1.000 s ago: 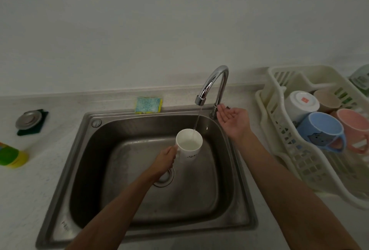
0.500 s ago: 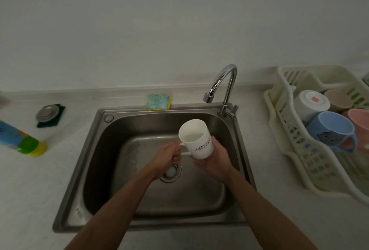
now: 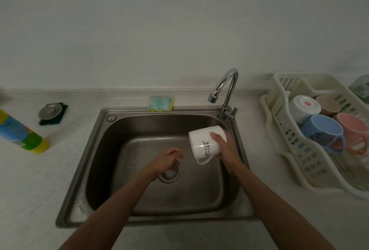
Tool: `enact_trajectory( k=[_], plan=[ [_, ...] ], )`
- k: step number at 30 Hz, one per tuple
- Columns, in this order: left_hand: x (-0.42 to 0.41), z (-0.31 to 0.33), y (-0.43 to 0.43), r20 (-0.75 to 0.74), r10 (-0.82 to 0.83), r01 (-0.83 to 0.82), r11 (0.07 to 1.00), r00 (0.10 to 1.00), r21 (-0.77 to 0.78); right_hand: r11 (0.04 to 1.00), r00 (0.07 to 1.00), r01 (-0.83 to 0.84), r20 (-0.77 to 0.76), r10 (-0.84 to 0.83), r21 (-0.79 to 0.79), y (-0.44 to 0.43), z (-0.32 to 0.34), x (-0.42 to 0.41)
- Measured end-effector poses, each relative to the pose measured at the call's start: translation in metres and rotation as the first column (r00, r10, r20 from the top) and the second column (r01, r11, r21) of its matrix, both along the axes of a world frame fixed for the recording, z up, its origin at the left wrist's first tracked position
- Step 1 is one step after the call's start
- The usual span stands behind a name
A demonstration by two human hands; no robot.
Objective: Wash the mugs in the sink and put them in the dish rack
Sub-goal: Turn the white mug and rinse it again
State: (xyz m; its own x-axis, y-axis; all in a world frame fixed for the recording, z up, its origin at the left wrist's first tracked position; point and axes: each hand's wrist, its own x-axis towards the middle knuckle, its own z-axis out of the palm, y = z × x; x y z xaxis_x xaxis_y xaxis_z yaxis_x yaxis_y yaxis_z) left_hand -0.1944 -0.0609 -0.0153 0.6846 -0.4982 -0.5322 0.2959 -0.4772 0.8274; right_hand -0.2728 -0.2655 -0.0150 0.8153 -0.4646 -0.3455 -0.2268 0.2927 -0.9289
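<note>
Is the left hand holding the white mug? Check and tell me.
No: the right hand grips the white mug, while the left hand hangs apart from it over the drain, holding nothing.

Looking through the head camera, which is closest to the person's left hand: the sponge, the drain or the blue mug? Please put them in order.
1. The drain, directly beneath the left hand.
2. The sponge, behind the hand on the back rim of the sink.
3. The blue mug, far off to the right in the dish rack.
</note>
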Motion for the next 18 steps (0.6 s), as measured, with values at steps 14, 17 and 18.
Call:
enact_trajectory(
  k=[14, 17, 18],
  plan=[
    [0.006, 0.0, -0.014, 0.356, -0.178, 0.258, 0.946, 0.917, -0.193, 0.289, 0.922, -0.38, -0.332, 0.2, -0.879, 0.024, 0.056, 0.012],
    [0.004, -0.001, -0.024, 0.413, -0.126, 0.269, 0.913, 0.902, -0.308, 0.27, 0.934, -0.349, -0.311, 0.174, -0.898, 0.03, 0.068, 0.003],
    [0.002, 0.0, -0.029, 0.435, -0.126, 0.282, 0.906, 0.892, -0.317, 0.277, 0.94, -0.338, -0.305, 0.156, -0.899, 0.029, 0.071, -0.001]
  ],
)
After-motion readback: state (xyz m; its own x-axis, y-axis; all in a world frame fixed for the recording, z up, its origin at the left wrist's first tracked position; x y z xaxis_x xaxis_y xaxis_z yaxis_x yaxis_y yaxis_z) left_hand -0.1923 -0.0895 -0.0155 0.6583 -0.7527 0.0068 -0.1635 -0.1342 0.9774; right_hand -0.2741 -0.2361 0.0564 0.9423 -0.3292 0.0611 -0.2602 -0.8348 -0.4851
